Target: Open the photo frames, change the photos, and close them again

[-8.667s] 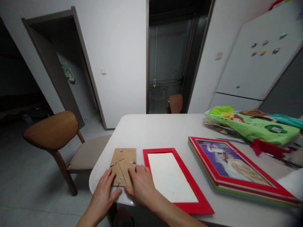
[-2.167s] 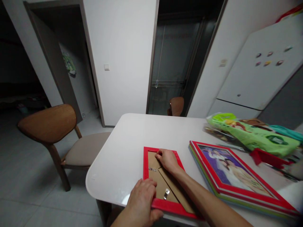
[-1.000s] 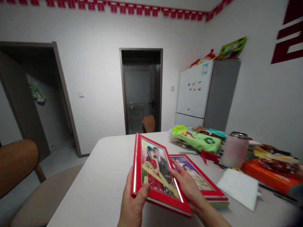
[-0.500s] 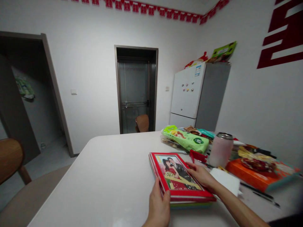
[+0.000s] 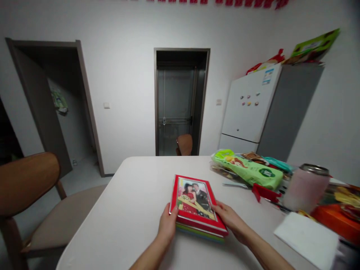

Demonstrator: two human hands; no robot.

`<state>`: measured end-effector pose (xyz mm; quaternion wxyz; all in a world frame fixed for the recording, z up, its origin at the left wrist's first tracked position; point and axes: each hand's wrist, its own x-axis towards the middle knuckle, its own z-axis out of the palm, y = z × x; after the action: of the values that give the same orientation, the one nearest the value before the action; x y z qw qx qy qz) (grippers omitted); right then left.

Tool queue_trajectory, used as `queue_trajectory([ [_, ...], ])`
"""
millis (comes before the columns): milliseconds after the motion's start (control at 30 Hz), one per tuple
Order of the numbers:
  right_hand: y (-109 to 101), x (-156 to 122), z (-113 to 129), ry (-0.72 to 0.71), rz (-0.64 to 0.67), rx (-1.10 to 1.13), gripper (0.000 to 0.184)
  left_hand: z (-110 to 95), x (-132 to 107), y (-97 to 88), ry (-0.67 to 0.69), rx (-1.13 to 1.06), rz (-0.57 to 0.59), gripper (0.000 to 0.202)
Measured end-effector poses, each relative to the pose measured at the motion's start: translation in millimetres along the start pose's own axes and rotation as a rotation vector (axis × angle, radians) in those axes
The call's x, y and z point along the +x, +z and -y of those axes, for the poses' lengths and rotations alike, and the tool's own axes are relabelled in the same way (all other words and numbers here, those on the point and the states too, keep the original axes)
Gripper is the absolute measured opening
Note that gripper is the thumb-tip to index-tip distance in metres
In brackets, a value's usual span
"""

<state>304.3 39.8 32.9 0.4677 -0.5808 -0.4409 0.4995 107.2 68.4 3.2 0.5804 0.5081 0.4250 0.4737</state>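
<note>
A red picture frame (image 5: 194,198) with a photo of two people lies face up on top of a stack of coloured frames (image 5: 201,231) on the white table (image 5: 135,210). My left hand (image 5: 168,224) grips the stack's near left edge, thumb on the red frame's corner. My right hand (image 5: 229,218) holds the near right edge, fingers curled against the frames. Both hands clasp the stack from either side.
A green snack bag (image 5: 247,170), a red object (image 5: 263,192), a pink tumbler (image 5: 305,186), a white napkin (image 5: 306,240) and an orange box (image 5: 336,221) crowd the table's right. A wooden chair (image 5: 30,191) stands left. A fridge (image 5: 254,108) and two doorways are behind.
The backing board went into the red frame, which was turned face up, lifted and laid on the stack. Since then the stack has moved left toward the table's middle, both hands still on it.
</note>
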Motion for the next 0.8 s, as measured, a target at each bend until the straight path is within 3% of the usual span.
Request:
queue_trajectory([
  [133,56,38,13,-0.063,0.041,-0.033,0.037,-8,21,-51.2,0.065,-0.034,-0.043,0.055],
  [233,83,62,21,-0.103,0.031,-0.072,0.036,-10,32,-71.7,0.086,-0.039,-0.098,0.054],
  [333,93,78,27,-0.14,-0.041,-0.12,0.037,-10,40,-82.1,0.088,-0.038,-0.143,0.048],
  [467,90,83,38,-0.193,-0.186,-0.158,0.052,-23,46,-90.9,0.079,-0.041,-0.247,0.029],
  [533,90,73,50,-0.24,-0.227,-0.143,0.066,-43,44,-89.5,0.114,-0.062,-0.301,0.026],
  [633,104,42,75,-0.349,-0.18,-0.068,0.077,-86,34,-71.8,0.223,-0.125,-0.283,0.042],
  [667,111,29,84,-0.4,-0.128,-0.02,0.077,-102,29,-62.2,0.264,-0.151,-0.244,0.048],
  [733,123,3,103,-0.581,0.108,0.276,0.077,-130,16,-41.4,0.328,-0.196,-0.141,0.06],
  [800,131,-18,115,-0.634,0.228,0.438,0.076,-149,2,-23.7,0.383,-0.25,-0.005,0.067],
])
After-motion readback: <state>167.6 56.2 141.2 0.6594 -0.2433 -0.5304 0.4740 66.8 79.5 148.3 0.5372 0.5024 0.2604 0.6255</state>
